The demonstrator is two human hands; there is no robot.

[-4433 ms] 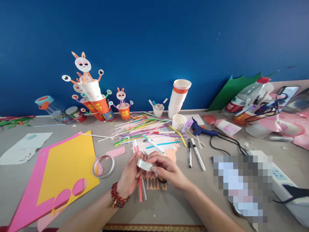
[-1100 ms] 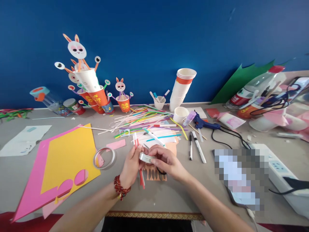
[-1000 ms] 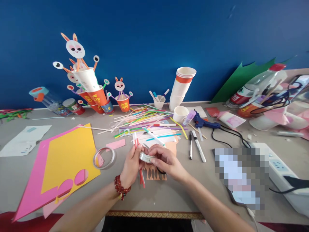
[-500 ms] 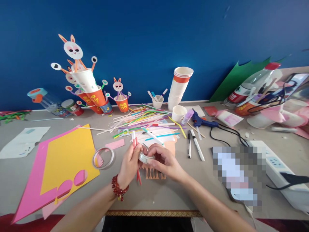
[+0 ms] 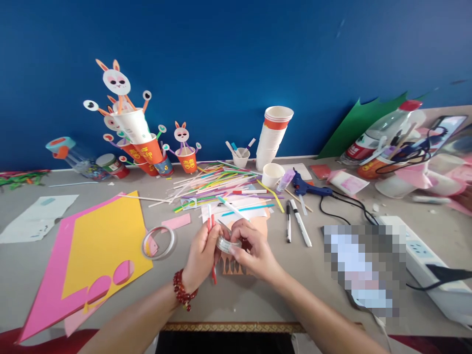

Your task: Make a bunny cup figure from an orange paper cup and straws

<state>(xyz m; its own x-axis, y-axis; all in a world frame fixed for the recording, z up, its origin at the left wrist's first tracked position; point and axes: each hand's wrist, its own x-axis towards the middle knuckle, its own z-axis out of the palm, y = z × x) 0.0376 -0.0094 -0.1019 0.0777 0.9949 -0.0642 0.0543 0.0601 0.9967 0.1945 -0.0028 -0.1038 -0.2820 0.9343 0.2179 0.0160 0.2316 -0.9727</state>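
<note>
Red and white sticks (image 5: 214, 274) stand nearly upright in my left hand (image 5: 201, 253), whose fingers are closed round them. A small roll of clear tape (image 5: 228, 245) is pinched by my right hand (image 5: 254, 250), its near side touching the left fingertips. Beneath both hands lies peach paper with cut-out slots (image 5: 236, 267). Beyond them, a white marker with a light-blue end (image 5: 233, 208) rests on white paper. A larger tape roll (image 5: 158, 242) lies left of my left hand, partly over the yellow sheet (image 5: 106, 236).
Coloured sticks (image 5: 221, 181) spread across the middle. Rabbit-decorated cups (image 5: 134, 125) stand back left, stacked white cups (image 5: 272, 140) behind. To the right are a blue glue gun (image 5: 309, 188), pens (image 5: 300, 222), a blurred-out device (image 5: 361, 270) and a power strip (image 5: 418, 248). Another person's hand shows at the far right edge.
Both hands have shifted slightly right with the sticks and the small tape roll, still gripping them. The view has tilted slightly. A person's hand now shows at the far right edge.
</note>
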